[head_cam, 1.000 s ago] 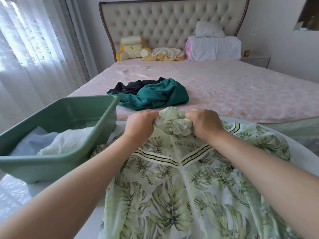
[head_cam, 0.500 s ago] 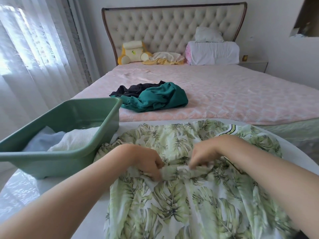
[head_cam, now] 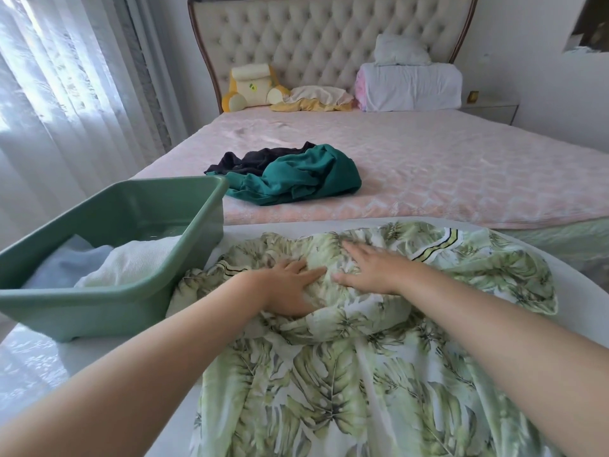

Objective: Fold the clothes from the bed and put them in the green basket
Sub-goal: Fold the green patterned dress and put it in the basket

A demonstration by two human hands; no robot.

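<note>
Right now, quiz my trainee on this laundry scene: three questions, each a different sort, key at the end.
1. True or false: the left hand and right hand rest open on the leaf-print garment.
2. What lies in the green basket? A. pale clothes B. shoes C. books
3. Fill in: beside the teal garment on the bed lies a ___ garment.
Key: 1 true; 2 A; 3 black garment.
</note>
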